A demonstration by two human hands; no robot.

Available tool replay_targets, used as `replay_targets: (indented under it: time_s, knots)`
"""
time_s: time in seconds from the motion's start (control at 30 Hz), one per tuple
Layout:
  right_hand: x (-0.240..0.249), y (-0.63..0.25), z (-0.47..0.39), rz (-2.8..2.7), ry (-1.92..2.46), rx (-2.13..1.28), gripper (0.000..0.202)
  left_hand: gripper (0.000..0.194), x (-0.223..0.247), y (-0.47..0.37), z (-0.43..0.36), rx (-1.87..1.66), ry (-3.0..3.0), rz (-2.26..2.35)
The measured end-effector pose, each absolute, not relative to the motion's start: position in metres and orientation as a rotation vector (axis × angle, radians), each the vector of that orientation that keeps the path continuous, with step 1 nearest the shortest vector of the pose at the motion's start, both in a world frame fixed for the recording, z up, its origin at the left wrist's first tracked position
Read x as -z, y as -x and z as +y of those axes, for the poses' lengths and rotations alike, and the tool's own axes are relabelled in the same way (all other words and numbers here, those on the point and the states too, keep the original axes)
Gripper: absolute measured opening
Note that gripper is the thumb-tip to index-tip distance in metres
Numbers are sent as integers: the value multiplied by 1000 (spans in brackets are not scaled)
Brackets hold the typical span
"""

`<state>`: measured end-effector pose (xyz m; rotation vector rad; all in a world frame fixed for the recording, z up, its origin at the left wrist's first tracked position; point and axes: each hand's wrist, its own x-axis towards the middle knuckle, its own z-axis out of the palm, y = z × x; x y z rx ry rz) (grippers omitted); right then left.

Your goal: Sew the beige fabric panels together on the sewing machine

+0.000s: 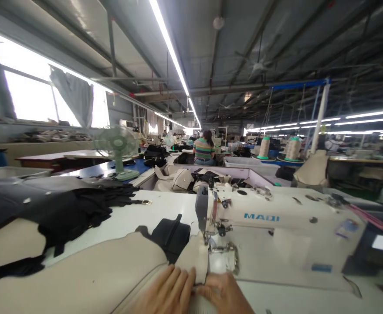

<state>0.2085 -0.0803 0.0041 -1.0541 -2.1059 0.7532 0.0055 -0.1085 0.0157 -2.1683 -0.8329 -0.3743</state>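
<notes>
A beige panel with dark edging (191, 257) runs under the needle area of a white sewing machine (261, 209). My left hand (167, 290) lies over the panel's near end, fingers bent together on it; its thumb is hidden. Close beside it, my right hand (225, 292) pinches the panel's edge between thumb and fingers. A large beige seat-cover-like piece (89, 270) spreads to the left of my hands, with a dark seam along it. Behind the panel lies a black fabric piece with a strap (171, 235).
Black pieces with straps and a buckle (80, 209) are heaped on the left of the white table (165, 203). Beyond the machine, a bin (253, 168) holds beige and black pieces. A green fan (119, 152), thread cones (292, 148) and a seated person (204, 148) are farther back.
</notes>
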Motion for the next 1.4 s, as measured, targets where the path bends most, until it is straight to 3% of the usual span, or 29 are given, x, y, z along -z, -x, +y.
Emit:
replay_targets:
  time_s: [0.1, 0.17, 0.37, 0.5, 0.87, 0.93, 1.0, 1.1, 1.27, 1.4]
  knots:
    - [-21, -212, -92, -1969, 1075, -900, 18, 40, -31, -6, -117, 198, 2225, -882]
    - [-28, -213, -93, -1935, 1113, -898, 10, 43, -39, -5, -115, 207, 2206, -858]
    - [-30, -209, -93, -1877, 1179, -831, 25, 46, -36, 0, -103, 331, 2131, -716]
    - [-34, -209, -97, -1892, 1118, -750, 15, 44, -24, 3, -105, 400, 2165, -719]
    - [-16, -211, -101, -1849, 1275, -557, 10, 51, -36, -14, -109, 22, 2384, -721]
    - [-17, -214, -101, -1912, 1237, -364, 16, 51, -36, -15, -107, -12, 2409, -699]
    - [-19, -218, -100, -2000, 1105, -210, 35, 50, -39, -15, -106, -24, 2427, -647]
    - [-20, -222, -96, -2172, 894, -160, 52, 47, -52, -15, -108, -52, 2449, -597]
    - [-11, -222, -90, -2332, 805, -45, 6, 51, -68, -20, -114, -127, 2412, -568]
    - [-12, -220, -86, -2323, 819, 56, 14, 52, -61, -13, -115, 54, 2398, -656]
